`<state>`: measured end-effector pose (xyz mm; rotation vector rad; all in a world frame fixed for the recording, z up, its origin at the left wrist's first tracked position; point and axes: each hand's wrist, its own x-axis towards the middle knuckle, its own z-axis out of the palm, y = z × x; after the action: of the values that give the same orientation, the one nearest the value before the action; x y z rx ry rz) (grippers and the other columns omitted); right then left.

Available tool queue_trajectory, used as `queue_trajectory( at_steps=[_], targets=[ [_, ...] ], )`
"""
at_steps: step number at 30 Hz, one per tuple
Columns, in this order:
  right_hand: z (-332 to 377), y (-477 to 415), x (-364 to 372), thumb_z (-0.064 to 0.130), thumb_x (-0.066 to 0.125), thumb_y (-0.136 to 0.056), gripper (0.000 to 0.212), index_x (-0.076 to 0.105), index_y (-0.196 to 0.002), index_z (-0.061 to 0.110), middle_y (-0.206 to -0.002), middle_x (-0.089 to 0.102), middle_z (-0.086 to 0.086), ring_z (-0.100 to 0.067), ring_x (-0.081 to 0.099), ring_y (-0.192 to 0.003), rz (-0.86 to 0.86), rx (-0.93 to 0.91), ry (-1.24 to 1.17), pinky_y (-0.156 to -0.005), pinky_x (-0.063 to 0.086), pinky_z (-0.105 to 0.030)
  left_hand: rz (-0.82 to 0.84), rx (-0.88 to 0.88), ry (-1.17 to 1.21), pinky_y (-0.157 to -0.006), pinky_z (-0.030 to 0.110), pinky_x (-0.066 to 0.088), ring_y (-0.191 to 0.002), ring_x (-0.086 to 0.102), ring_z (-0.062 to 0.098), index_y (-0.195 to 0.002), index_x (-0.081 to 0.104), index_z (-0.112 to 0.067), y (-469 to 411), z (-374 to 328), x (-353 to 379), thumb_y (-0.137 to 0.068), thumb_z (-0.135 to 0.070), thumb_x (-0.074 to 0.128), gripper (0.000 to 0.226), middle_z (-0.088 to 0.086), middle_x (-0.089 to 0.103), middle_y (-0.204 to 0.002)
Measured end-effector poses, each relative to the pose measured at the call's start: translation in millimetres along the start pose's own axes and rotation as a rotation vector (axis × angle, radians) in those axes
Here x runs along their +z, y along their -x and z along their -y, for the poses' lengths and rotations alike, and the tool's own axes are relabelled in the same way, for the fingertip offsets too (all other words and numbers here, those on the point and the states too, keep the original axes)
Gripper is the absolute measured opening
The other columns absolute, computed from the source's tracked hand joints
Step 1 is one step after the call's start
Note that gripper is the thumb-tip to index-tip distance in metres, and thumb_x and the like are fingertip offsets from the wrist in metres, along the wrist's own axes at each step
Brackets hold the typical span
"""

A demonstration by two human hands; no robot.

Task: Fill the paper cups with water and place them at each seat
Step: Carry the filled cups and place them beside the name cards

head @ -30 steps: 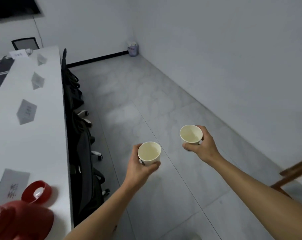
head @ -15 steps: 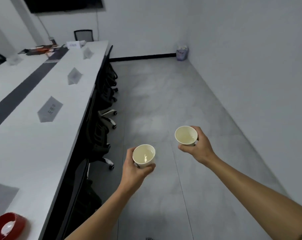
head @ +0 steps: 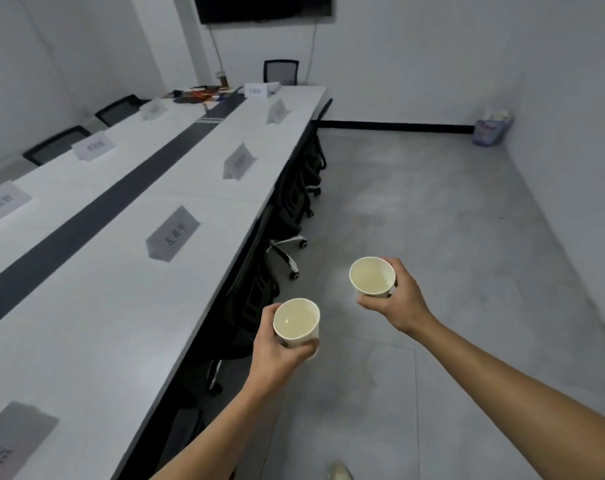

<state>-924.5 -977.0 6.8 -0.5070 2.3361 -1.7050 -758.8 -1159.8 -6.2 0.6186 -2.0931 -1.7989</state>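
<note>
Left paper cup: water inside, upright, mouth up, long axis vertical. My left hand wraps it, just off the tabletop edge.
Right paper cup: likewise upright, gripped by my right hand over the floor.
Handling: I'd carry both level and set each base flat by a name card.

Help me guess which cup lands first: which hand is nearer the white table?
Left. The left hand is beside the white table edge, by the chairs; the right hand is farther out, over the floor.
</note>
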Motion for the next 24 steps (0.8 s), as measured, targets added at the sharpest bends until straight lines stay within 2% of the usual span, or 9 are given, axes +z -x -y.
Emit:
queue_trajectory(
  at_steps=[3, 6, 11, 14, 16, 19, 22, 24],
  targets=[
    [14.0, -66.9, 25.6, 0.014, 0.09, -0.064, 0.07, 0.052, -0.12, 0.028, -0.111, 0.061, 0.01, -0.011, 0.059, -0.105, 0.07, -0.03, -0.001, -0.084, 0.048, -0.024, -0.062, -0.004, -0.025, -0.076, 0.025, 0.057, -0.093, 0.064, 0.007, -0.111, 0.052, -0.029, -48.0, -9.0, -17.7, -0.061, -0.015, 0.083, 0.061, -0.017, 0.064, -0.098],
    [27.6, -126.1, 54.3, 0.012, 0.09, -0.063, 0.07, 0.052, -0.12, 0.029, -0.111, 0.061, 0.01, -0.009, 0.058, -0.105, 0.157, -0.069, 0.005, -0.085, 0.047, -0.023, -0.159, -0.023, -0.026, -0.082, 0.034, 0.058, -0.096, 0.064, 0.008, -0.113, 0.051, -0.032, -88.6, -12.6, -37.3, -0.06, -0.022, 0.084, 0.063, -0.018, 0.064, -0.099],
    [43.5, -215.8, 115.2, 0.009, 0.092, -0.06, 0.072, 0.052, -0.117, 0.029, -0.109, 0.062, 0.007, -0.01, 0.06, -0.102, 0.325, -0.134, -0.014, -0.089, 0.051, -0.029, -0.36, -0.059, -0.018, -0.08, 0.036, 0.059, -0.093, 0.066, 0.01, -0.111, 0.05, -0.031, -143.8, -11.8, -69.9, -0.061, -0.027, 0.084, 0.06, -0.015, 0.065, -0.097],
    [52.1, -269.9, 163.2, 0.009, 0.092, -0.058, 0.072, 0.053, -0.116, 0.027, -0.105, 0.064, 0.006, -0.012, 0.061, -0.098, 0.459, -0.179, -0.012, -0.088, 0.052, -0.031, -0.503, -0.08, -0.023, -0.079, 0.029, 0.058, -0.096, 0.064, 0.007, -0.112, 0.049, -0.031, -175.4, -7.7, -91.5, -0.062, -0.027, 0.085, 0.062, -0.018, 0.063, -0.098],
    [56.6, -289.5, 186.4, 0.006, 0.091, -0.06, 0.071, 0.053, -0.118, 0.022, -0.104, 0.064, 0.006, -0.012, 0.061, -0.097, 0.518, -0.208, -0.02, -0.086, 0.049, -0.027, -0.558, -0.088, -0.033, -0.08, 0.027, 0.056, -0.097, 0.063, 0.005, -0.112, 0.05, -0.032, -186.2, -5.8, -101.6, -0.061, -0.029, 0.085, 0.062, -0.02, 0.062, -0.1],
    [68.0, -324.6, 231.2, 0.005, 0.089, -0.062, 0.07, 0.051, -0.117, 0.025, -0.103, 0.063, 0.008, -0.011, 0.06, -0.096, 0.648, -0.233, -0.012, -0.082, 0.045, -0.018, -0.715, -0.132, -0.043, -0.075, 0.021, 0.054, -0.096, 0.062, 0.003, -0.11, 0.05, -0.034, -206.1, -4.8, -118.3, -0.061, -0.025, 0.086, 0.061, -0.019, 0.062, -0.099],
    [86.5, -350.2, 275.7, 0.006, 0.088, -0.064, 0.068, 0.051, -0.118, 0.026, -0.105, 0.062, 0.012, -0.003, 0.058, -0.097, 0.818, -0.271, -0.017, -0.077, 0.043, -0.008, -0.854, -0.162, -0.018, -0.068, 0.015, 0.052, -0.092, 0.062, 0.003, -0.108, 0.05, -0.033, -218.2, -3.2, -134.7, -0.062, -0.019, 0.087, 0.061, -0.014, 0.062, -0.101],
    [94.5, -356.6, 298.3, 0.006, 0.087, -0.066, 0.068, 0.051, -0.118, 0.028, -0.105, 0.061, 0.016, 0.0, 0.057, -0.098, 0.889, -0.275, -0.027, -0.074, 0.043, -0.006, -0.937, -0.193, -0.005, -0.065, 0.013, 0.051, -0.092, 0.062, 0.006, -0.109, 0.05, -0.03, -219.4, -4.2, -142.8, -0.059, -0.022, 0.085, 0.062, -0.008, 0.062, -0.103]
  ],
)
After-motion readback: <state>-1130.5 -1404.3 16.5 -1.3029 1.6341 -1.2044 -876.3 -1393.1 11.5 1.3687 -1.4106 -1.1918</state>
